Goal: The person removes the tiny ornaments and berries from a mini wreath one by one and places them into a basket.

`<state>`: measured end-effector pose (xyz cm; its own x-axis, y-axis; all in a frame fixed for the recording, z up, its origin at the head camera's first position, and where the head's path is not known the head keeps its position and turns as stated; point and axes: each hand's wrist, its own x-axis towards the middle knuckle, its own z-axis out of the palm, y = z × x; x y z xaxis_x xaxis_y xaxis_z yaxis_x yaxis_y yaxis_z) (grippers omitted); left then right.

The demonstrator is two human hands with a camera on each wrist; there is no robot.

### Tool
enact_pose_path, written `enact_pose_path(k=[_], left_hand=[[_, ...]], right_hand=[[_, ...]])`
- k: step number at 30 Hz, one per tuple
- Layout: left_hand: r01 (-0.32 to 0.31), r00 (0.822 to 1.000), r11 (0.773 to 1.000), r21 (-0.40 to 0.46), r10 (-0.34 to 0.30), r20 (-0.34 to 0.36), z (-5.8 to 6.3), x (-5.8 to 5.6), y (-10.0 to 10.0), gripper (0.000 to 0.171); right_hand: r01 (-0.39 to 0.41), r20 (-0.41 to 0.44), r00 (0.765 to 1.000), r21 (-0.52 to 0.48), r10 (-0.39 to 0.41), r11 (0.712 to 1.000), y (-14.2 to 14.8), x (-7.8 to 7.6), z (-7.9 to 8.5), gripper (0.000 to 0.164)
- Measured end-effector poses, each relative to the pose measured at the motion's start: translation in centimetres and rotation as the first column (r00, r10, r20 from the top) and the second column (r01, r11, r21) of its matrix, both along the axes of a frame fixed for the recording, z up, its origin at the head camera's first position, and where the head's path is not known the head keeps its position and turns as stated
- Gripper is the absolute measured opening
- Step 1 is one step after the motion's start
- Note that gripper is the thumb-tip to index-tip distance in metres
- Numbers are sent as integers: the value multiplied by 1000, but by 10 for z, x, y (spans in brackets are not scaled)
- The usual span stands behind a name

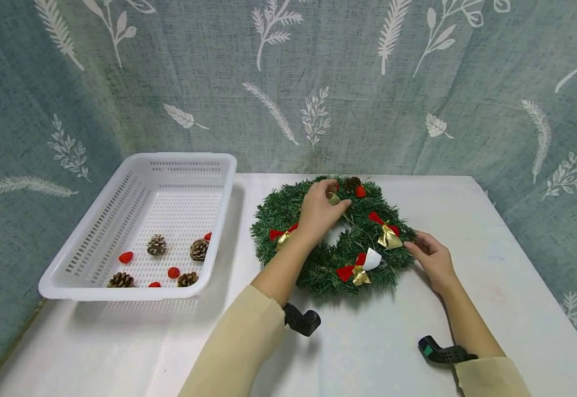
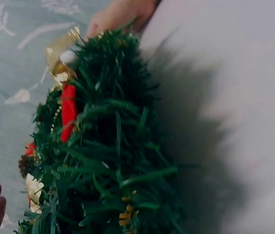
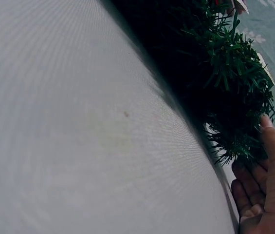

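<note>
Wreath point(image 1: 358, 240) — ring-shaped, green, plastic-needled — is set on white table point(image 1: 348, 353). Its rim is pinched by right hand point(image 1: 434, 262); left hand point(image 1: 320, 209) is poised above, fingers and thumb parted. Likely light, springy; best gripped at rim, red-and-gold ribbon bows point(image 1: 390, 238) avoided.

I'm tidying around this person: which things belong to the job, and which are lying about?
In the job:
wreath, left hand over it, right hand gripping its edge
its bows

Lying about:
white basket
pinecones and red ornaments inside, perhaps spares
</note>
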<state>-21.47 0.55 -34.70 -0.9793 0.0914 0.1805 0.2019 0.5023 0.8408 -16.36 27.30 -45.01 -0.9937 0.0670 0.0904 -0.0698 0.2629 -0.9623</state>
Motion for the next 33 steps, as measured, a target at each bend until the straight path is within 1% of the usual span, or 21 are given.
enact_pose_path(k=[3, 8, 14, 18, 23, 25, 28, 30, 33], left_hand=[[0, 1000, 999, -40, 1, 31, 0, -7, 1, 54], [-1, 998, 995, -102, 7, 56, -2, -21, 4, 53], [-24, 995, 991, -130, 37, 93, -8, -35, 8, 56], [-25, 995, 985, -169, 42, 94, -10, -41, 9, 57], [-18, 997, 981, -193, 31, 66, -9, -47, 7, 56], [-6, 999, 984, -180, 16, 52, -11, -49, 9, 54], [25, 998, 987, -161, -16, 55, -16, -51, 13, 54], [32, 997, 989, -142, -22, 71, -21, -53, 15, 54], [27, 995, 988, -151, -12, 102, -25, -55, 16, 55]], right_hand=[[1, 0, 1000, 5, -1, 1000, 0, -1, -1, 41], [-8, -16, 1000, 2, 8, 1000, 0, 0, -1, 44], [-5, -1, 1000, 22, 5, 1000, 0, 0, -1, 47], [-3, 16, 1000, 37, 3, 999, 2, 0, 1, 49], [-11, 25, 1000, 41, 10, 999, -1, -2, 3, 50], [-11, 28, 1000, 19, 11, 1000, -2, -1, 2, 42], [-16, 13, 1000, -6, 16, 1000, 1, 1, 0, 28], [-16, -6, 1000, -20, 16, 1000, 3, 2, -2, 21], [-24, -19, 1000, -26, 23, 999, 3, 1, -4, 21]])
